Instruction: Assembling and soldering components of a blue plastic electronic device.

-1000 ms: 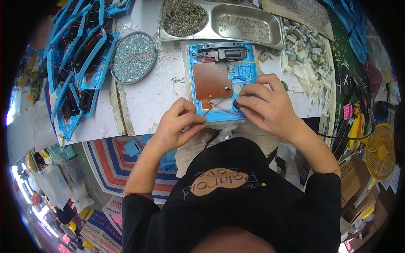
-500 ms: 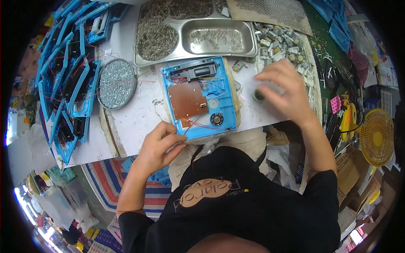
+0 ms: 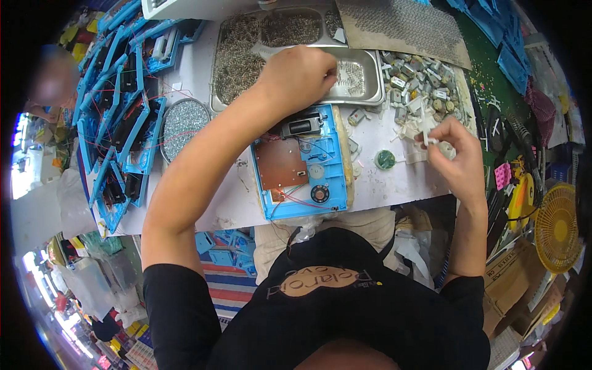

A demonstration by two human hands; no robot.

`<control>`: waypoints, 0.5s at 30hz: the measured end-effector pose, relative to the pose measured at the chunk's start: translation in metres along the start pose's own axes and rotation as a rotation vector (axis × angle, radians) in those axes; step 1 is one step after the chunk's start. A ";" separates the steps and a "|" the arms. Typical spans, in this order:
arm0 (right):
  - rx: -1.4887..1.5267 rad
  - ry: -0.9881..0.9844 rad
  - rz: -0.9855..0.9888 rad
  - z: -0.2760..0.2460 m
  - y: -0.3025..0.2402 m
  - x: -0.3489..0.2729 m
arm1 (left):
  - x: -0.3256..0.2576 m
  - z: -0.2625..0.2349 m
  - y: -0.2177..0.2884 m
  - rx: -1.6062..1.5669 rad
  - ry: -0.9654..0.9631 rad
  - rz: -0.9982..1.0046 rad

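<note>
My left hand [image 3: 302,74] reaches over the steel compartment tray [image 3: 374,77], its fingers curled at the compartment of loose small springs [image 3: 351,77]. What lies between those fingertips is hidden. My right hand [image 3: 459,157] pinches a small white plastic part [image 3: 425,126] beside the heap of small motors. Below my left forearm, a blue plastic housing [image 3: 338,166] lies open on a padded support. It carries a brown circuit board [image 3: 280,165], a small round speaker [image 3: 320,194] and thin red wires; my forearm covers its upper left corner. Neither hand touches the housing.
Stacked blue housings [image 3: 120,142] with red wires stand at the left, beside a round dish of small metal pieces [image 3: 185,126]. Small motors [image 3: 425,80] heap up right of the tray. A round green piece [image 3: 385,160] sits near the housing. A yellow fan [image 3: 557,228] is far right.
My left hand has left the housing's lower left edge and reached up to the steel tray. My right hand has moved right and down and now pinches the white part.
</note>
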State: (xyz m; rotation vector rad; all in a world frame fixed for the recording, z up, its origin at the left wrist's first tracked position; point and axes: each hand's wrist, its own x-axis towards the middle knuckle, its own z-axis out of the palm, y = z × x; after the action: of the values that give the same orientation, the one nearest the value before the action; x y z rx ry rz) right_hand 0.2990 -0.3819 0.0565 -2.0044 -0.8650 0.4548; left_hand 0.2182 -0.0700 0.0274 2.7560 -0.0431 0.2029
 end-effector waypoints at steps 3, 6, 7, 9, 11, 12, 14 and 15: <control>0.212 0.028 0.092 -0.002 0.002 -0.015 | 0.025 0.021 0.001 0.078 -0.010 0.144; 0.278 0.059 0.058 -0.002 0.006 -0.017 | 0.036 0.035 0.002 0.223 -0.097 0.161; 0.305 0.064 0.034 -0.001 0.004 -0.018 | 0.035 0.031 0.004 0.181 -0.010 0.196; 0.361 0.068 -0.019 0.001 -0.002 -0.017 | 0.025 0.016 0.007 0.101 0.165 0.260; 0.149 0.076 -0.120 0.001 -0.005 -0.018 | 0.009 -0.005 0.015 0.122 0.368 0.224; 0.042 0.079 -0.168 0.001 -0.006 -0.019 | -0.002 -0.015 0.021 0.132 0.468 0.206; 0.163 0.138 -0.186 0.016 -0.021 -0.028 | -0.037 -0.030 0.047 -0.177 0.437 0.044; 0.216 0.171 -0.192 0.021 -0.031 -0.030 | -0.057 -0.038 0.063 -0.336 0.420 -0.035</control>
State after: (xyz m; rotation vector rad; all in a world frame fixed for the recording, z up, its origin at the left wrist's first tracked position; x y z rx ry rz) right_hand 0.2534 -0.3798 0.0710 -1.7159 -0.8540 0.2520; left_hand 0.1533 -0.1144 0.0766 2.3290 0.0760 0.6917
